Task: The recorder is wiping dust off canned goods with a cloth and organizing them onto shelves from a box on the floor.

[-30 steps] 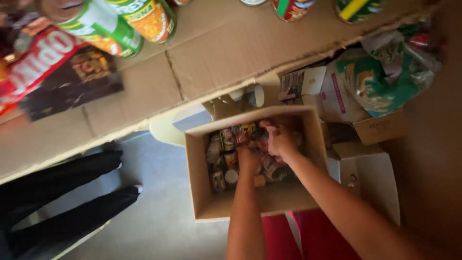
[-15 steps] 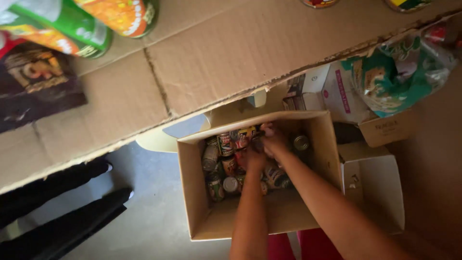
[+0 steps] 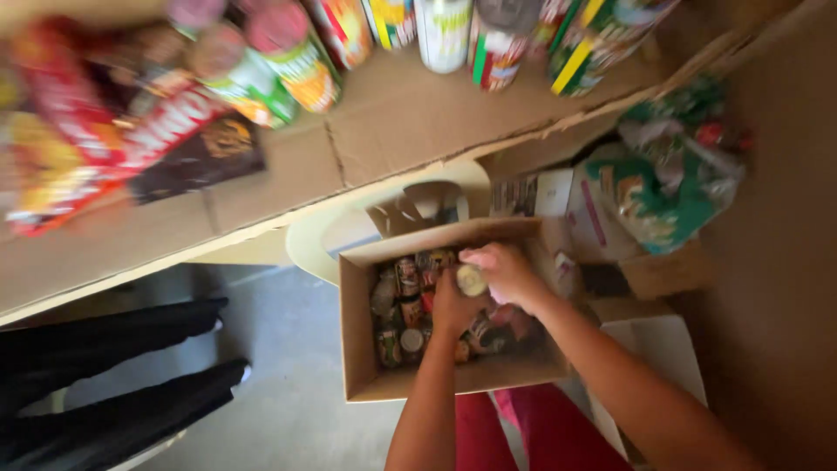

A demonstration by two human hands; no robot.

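Note:
An open brown cardboard box (image 3: 359,349) stands on the floor below me, filled with several small cans and jars (image 3: 403,305). Both my hands are over the box. My right hand (image 3: 506,272) grips a small can (image 3: 472,280) with a pale round lid, lifted just above the others. My left hand (image 3: 453,307) is closed around the same can from below, touching the right hand.
A cardboard-covered table (image 3: 261,187) runs across the top, bearing several tall cans (image 3: 296,65) and red snack bags (image 3: 83,148). A green printed plastic bag (image 3: 667,187) and white boxes (image 3: 663,349) lie right of the box. A person's dark-trousered legs (image 3: 105,384) stretch in at the lower left.
The view has swung so more of the table's cans and bags show. My hands have come together and raised one small can out of the box.

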